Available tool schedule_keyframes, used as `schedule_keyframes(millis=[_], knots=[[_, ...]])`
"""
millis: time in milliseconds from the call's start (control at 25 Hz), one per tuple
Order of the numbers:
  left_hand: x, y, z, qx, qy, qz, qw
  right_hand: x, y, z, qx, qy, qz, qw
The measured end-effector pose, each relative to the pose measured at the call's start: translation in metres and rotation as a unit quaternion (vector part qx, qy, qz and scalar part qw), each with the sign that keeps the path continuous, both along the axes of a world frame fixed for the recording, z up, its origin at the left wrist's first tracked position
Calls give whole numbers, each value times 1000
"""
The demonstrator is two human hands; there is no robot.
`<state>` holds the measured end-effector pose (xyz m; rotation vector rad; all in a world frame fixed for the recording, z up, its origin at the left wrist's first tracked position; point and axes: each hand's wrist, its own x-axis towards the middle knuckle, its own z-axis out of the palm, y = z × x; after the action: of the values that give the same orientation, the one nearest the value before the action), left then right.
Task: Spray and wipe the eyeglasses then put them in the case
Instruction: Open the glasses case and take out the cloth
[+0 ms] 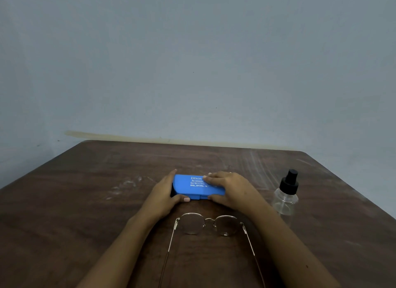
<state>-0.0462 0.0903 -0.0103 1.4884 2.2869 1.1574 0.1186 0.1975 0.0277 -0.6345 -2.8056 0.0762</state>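
A blue eyeglass case [192,187] with white lettering lies closed on the brown wooden table [85,202]. My left hand [165,193] grips its left end, thumb on the front edge. My right hand [231,189] covers its right end, fingers on the lid and thumb at the front. Thin metal-framed eyeglasses [209,224] lie unfolded on the table just in front of the case, between my forearms, temples pointing toward me. A clear spray bottle [286,196] with a black nozzle stands upright to the right of my right hand.
A pale blue-grey wall [192,73] rises behind the table's far edge. The table top shows light scuff marks at left and back right.
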Motion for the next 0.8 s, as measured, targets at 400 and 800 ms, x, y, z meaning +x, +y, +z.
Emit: schedule_keyframes(millis=[400,800], knots=[[-3,3,1,9,-36,32,999,-12,-5,13,76,-113,5,991],[-2,2,5,-2,-47,39,998,-16,-4,10,122,-162,16,979]])
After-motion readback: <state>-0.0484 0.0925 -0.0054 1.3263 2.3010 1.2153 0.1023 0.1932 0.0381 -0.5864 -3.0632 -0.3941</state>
